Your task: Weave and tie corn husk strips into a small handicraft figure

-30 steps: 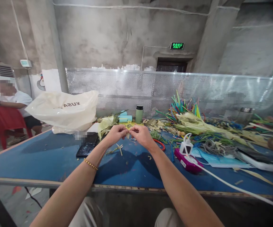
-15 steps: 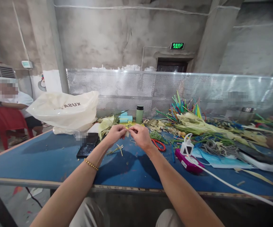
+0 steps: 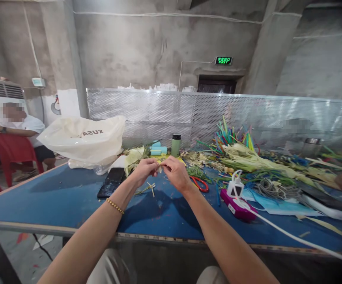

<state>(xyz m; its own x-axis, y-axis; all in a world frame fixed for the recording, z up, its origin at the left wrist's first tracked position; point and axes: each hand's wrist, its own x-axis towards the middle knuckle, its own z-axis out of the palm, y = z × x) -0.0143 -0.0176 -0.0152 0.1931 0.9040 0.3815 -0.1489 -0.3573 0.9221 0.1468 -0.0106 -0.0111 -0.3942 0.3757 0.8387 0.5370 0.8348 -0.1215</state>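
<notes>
Straw-coloured strip (image 3: 160, 169) sits between both hands, just above the blue table (image 3: 55, 197). The left hand (image 3: 142, 170) and right hand (image 3: 177, 173) each pinch one end, fingertips pressed together. Directly below the fingers lies a loose stalk piece (image 3: 151, 188). Left of the fingers: black phone (image 3: 111, 182). Right: red scissors (image 3: 200, 184), then purple power strip (image 3: 237, 200). Beyond the fingers: green bottle (image 3: 176, 145).

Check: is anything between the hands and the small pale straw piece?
Nothing visible. The left hand and right hand both pinch the small pale straw piece directly, above the blue tabletop; red-handled scissors and a black phone lie apart, off to either side.
</notes>
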